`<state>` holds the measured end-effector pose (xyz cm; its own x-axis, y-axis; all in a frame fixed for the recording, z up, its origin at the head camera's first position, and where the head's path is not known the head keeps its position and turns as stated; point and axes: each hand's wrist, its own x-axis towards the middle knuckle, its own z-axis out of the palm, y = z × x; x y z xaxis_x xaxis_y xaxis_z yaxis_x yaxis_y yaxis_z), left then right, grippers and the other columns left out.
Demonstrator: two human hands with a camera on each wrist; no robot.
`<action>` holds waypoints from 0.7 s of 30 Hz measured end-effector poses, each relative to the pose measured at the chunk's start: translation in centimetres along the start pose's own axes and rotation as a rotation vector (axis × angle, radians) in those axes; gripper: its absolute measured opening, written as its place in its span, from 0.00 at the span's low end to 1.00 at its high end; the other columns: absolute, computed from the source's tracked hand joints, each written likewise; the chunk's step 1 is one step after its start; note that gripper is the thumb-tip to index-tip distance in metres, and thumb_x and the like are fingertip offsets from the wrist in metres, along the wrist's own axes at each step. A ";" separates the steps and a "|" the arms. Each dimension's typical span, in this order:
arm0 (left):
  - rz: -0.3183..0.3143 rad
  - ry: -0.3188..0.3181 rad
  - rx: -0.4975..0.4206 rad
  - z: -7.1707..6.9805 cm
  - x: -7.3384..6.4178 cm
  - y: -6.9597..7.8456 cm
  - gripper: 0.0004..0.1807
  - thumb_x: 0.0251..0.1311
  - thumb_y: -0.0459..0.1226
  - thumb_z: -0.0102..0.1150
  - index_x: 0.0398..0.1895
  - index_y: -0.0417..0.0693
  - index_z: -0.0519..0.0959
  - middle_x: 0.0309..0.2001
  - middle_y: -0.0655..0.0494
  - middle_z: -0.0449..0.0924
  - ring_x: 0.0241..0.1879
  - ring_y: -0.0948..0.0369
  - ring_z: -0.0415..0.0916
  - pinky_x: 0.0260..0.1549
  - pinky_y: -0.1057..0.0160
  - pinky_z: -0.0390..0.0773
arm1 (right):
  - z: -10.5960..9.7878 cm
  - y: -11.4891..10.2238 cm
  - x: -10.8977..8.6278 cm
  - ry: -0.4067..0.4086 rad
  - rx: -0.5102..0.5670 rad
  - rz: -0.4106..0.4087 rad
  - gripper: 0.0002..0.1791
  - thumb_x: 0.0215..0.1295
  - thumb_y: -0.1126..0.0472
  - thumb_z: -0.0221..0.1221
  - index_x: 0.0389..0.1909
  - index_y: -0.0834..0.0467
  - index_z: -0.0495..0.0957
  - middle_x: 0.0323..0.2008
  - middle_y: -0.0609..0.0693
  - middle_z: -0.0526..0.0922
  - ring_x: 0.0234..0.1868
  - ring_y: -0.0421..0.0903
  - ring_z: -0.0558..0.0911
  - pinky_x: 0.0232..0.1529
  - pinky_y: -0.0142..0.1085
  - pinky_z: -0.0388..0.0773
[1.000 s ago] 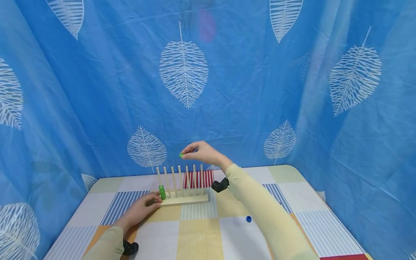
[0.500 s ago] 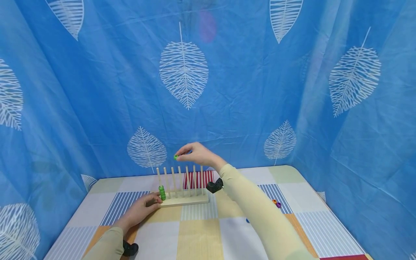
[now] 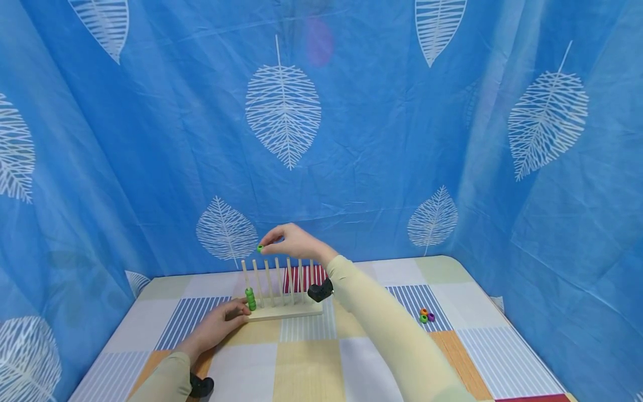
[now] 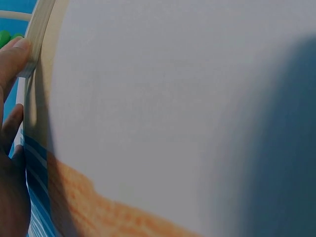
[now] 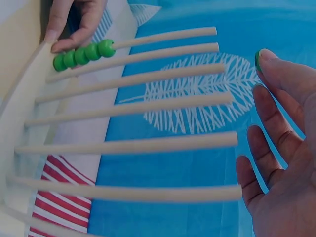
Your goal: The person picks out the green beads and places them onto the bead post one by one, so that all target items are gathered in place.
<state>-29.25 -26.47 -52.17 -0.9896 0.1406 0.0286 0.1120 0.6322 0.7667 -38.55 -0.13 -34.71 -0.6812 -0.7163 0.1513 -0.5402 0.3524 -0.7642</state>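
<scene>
A wooden peg rack (image 3: pixel 296 312) with a row of upright pegs stands on the table. Several green beads (image 5: pixel 84 54) are stacked at the bottom of its leftmost peg. My left hand (image 3: pixel 221 324) grips the left end of the rack's base, and its thumb (image 4: pixel 14 59) lies along the base edge in the left wrist view. Thumb and index finger of my right hand (image 3: pixel 296 243) pinch a single green bead (image 3: pixel 259 248) above the pegs, near the left end. In the right wrist view that bead (image 5: pixel 257 60) sits beyond the peg tips, the other fingers spread apart.
To the right on the patchwork tablecloth (image 3: pixel 306 363) lie an orange bead (image 3: pixel 424 311), a purple bead (image 3: pixel 431 317) and a green bead (image 3: pixel 423 319), close together. A blue curtain (image 3: pixel 361 139) with white leaf prints hangs behind and along the sides.
My right hand has moved left and slightly down with the green bead, toward the leftmost peg. Its arm now covers the blue bead and uncovers the loose trio. My left hand has stayed put.
</scene>
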 end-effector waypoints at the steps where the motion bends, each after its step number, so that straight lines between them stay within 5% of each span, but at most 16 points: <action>1: -0.001 0.001 0.001 0.0 0.0 0.0 0.02 0.68 0.40 0.66 0.40 0.57 0.84 0.69 0.42 0.73 0.72 0.37 0.61 0.69 0.31 0.58 | 0.2 -0.1 0.1 -0.002 -0.002 0.000 0.13 0.70 0.48 0.65 0.52 0.45 0.85 0.51 0.38 0.83 0.54 0.42 0.80 0.51 0.40 0.81; 21: -0.006 -0.012 -0.008 -0.1 0.2 -0.1 0.03 0.69 0.42 0.65 0.42 0.57 0.84 0.69 0.43 0.72 0.72 0.38 0.62 0.68 0.30 0.58 | 2.6 -0.5 1.7 -0.048 0.006 -0.016 0.14 0.73 0.49 0.63 0.55 0.47 0.84 0.53 0.37 0.83 0.55 0.40 0.80 0.54 0.36 0.80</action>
<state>-29.52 -26.60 -52.19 -0.9891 0.1461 0.0168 0.1057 0.6268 0.7719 -38.15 -3.08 -35.69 -0.6481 -0.7497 0.1337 -0.5481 0.3373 -0.7654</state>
